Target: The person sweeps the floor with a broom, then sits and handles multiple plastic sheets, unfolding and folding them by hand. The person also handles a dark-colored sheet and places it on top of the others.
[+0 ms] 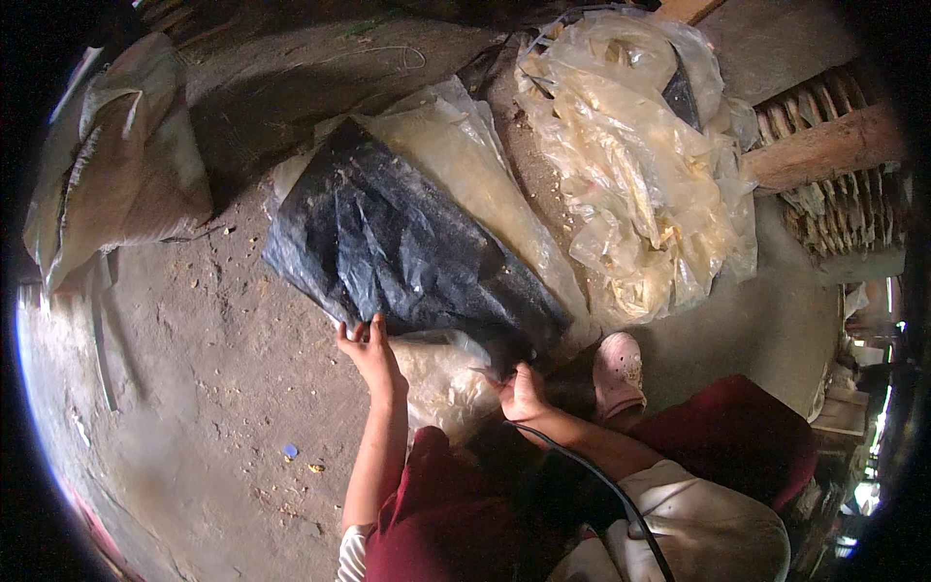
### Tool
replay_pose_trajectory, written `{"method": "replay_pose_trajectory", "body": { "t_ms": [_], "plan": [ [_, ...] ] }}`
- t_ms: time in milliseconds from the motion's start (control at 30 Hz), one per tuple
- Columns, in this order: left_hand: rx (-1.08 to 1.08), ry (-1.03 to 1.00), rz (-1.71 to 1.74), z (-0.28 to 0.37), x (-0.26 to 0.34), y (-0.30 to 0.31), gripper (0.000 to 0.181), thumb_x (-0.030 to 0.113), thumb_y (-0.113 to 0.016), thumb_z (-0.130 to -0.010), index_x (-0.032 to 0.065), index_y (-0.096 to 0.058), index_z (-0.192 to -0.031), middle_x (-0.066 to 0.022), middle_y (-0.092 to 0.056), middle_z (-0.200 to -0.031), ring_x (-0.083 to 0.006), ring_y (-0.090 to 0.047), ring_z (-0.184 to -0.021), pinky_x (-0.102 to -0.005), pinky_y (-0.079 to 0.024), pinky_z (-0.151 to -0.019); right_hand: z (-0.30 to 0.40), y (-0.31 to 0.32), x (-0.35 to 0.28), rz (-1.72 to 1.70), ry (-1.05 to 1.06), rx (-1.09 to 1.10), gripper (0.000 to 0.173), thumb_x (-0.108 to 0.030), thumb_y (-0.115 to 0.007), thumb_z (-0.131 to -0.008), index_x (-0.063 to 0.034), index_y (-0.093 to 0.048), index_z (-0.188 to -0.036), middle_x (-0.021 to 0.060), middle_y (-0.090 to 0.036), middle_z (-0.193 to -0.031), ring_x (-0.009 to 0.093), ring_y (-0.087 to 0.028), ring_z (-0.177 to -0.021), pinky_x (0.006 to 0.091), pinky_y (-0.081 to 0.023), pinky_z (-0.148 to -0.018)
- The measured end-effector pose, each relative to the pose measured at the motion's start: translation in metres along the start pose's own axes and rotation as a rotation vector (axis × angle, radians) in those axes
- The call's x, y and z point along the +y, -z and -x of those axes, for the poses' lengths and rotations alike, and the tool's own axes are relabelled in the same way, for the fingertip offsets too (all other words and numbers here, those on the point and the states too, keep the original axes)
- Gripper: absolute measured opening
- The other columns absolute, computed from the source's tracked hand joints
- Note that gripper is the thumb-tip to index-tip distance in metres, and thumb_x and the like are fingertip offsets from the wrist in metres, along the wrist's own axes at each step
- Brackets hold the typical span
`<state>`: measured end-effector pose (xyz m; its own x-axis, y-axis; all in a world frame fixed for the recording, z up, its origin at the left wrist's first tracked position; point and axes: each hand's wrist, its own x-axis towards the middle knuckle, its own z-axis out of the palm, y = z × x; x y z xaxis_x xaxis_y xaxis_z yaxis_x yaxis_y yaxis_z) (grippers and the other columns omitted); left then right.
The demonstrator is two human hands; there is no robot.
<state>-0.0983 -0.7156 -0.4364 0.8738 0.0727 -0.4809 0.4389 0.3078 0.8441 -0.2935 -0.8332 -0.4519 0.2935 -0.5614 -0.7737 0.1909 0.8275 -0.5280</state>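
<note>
A black plastic sheet, dusty and creased, lies spread over flattened clear plastic sheets on the floor. My left hand grips the near left edge of the black sheet, thumb on top. At its near right corner, my right hand pinches the edge; part of its fingers is hidden under the plastic. Between my hands, a crumpled clear plastic piece shows below the black sheet and reaches towards my knees.
A large heap of crumpled clear plastic lies at the right, beside a wooden pole. A woven sack stands at the upper left. A pink clog is on my foot. Crumbs and a blue cap lie on the floor.
</note>
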Motion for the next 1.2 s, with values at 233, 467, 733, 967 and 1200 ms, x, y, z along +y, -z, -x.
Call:
{"method": "replay_pose_trajectory", "body": {
  "t_ms": [233, 467, 733, 967, 1200],
  "plan": [
    [0.31, -0.305, -0.452, -0.028, 0.013, -0.009, 0.064, -0.004, -0.064, -0.08, 0.004, -0.034, -0.136, -0.0149, -0.037, -0.126, -0.0261, -0.044, -0.117, -0.037, -0.041, -0.096, 0.017, -0.012, -0.02, 0.318, 0.013, 0.463, 0.041, -0.028, -0.069, -0.084, -0.0025, -0.061, -0.116, 0.0115, -0.063, -0.117, 0.027, -0.059, -0.104, 0.0414, -0.048, -0.09],
    [0.127, -0.255, -0.123, -0.02, 0.009, -0.008, 0.056, -0.006, -0.062, -0.083, 0.0038, -0.037, -0.132, -0.0118, -0.053, -0.119, -0.0184, -0.052, -0.101, -0.032, -0.044, -0.09, -0.017, 0.071, 0.003, 0.503, -0.12, 0.501, 0.045, -0.036, -0.071, -0.082, -0.0008, -0.063, -0.108, 0.0114, -0.064, -0.094, 0.027, -0.062, -0.078, 0.0419, -0.05, -0.068],
    [0.086, -0.424, -0.762, -0.046, 0.044, -0.019, 0.049, 0.002, -0.068, -0.084, 0.0088, -0.046, -0.128, -0.0082, -0.069, -0.096, -0.0183, -0.064, -0.081, -0.0317, -0.05, -0.074, -0.013, 0.095, 0.029, 0.791, 0.139, 0.159, 0.055, -0.054, -0.065, -0.083, 0.001, -0.066, -0.09, 0.0112, -0.059, -0.061, 0.026, -0.059, -0.051, 0.0396, -0.047, -0.049],
    [-0.047, -0.571, -0.823, -0.089, 0.027, -0.018, 0.037, 0.005, -0.067, -0.085, 0.0098, -0.055, -0.12, -0.0071, -0.07, -0.09, -0.0231, -0.065, -0.076, -0.035, -0.051, -0.073, 0.01, 0.005, -0.068, 1.359, -0.19, -0.026, 0.084, -0.079, -0.047, -0.082, 0.0031, -0.067, -0.086, 0.0132, -0.065, -0.063, 0.022, -0.063, -0.053, 0.0338, -0.051, -0.05],
    [-0.037, -0.825, -0.82, -0.061, 0.03, 0.016, 0.04, 0.0, -0.063, -0.084, 0.0067, -0.055, -0.123, -0.0121, -0.062, -0.11, -0.028, -0.06, -0.099, -0.0395, -0.049, -0.083, 0.014, -0.149, -0.296, 1.795, -0.216, -0.493, 0.059, -0.055, -0.053, -0.094, 0.0007, -0.07, -0.094, 0.0147, -0.068, -0.067, 0.023, -0.068, -0.059, 0.0366, -0.056, -0.056]
  ]
}}
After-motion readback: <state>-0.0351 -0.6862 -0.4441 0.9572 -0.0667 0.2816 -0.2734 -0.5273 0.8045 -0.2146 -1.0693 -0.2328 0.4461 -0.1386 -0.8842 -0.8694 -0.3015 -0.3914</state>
